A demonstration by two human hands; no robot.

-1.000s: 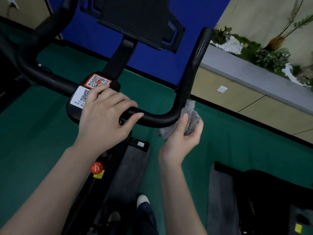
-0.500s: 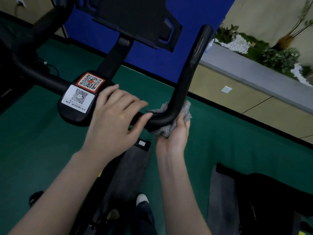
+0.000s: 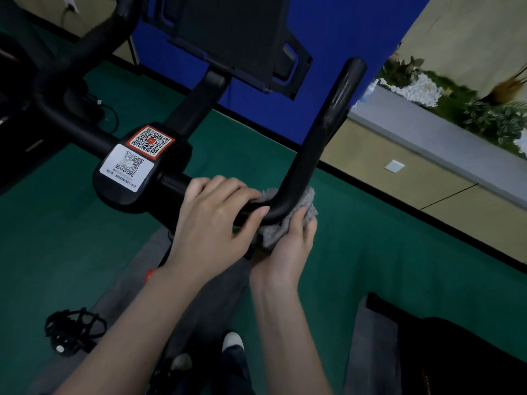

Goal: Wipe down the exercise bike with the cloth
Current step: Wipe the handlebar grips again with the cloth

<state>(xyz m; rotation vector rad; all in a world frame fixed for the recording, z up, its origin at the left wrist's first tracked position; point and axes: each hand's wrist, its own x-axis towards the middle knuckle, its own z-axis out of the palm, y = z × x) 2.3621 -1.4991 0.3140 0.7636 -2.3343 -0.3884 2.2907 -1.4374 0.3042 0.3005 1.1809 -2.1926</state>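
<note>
**Head view: cloth cupped under right handlebar bend**

The grey cloth (image 3: 272,233) sits bunched against the underside of the bend in the handlebar (image 3: 316,149), at the right end of the exercise bike (image 3: 125,195) crossbar. My right hand (image 3: 288,255) holds it from below. The palm faces up, and the fingers (image 3: 309,226) curl up round the far side of the cloth and press it to the tube. One fold of cloth shows above the bar just beyond the left fingertips. Another fold sticks out to the right of the rising tube. I cannot see how much cloth lies between palm and bar.

My left hand (image 3: 211,223) lies over the crossbar just beside the cloth, back of the hand up. Its fingers (image 3: 228,189) drape over the top of the tube and the thumb reaches along the near side, its tip at the bend. It grips the bar and touches the edge of the cloth. Both forearms come in from the bottom edge, with the left crossing up and to the right.

The cloth has no clear long axis and follows the curve of the bend. The bar runs left to right, then turns up and away, leaning right.

Two QR labels, red (image 3: 149,142) and white (image 3: 128,166), sit on the centre housing. A pedal (image 3: 74,329) hangs over the green floor (image 3: 385,252).
</note>
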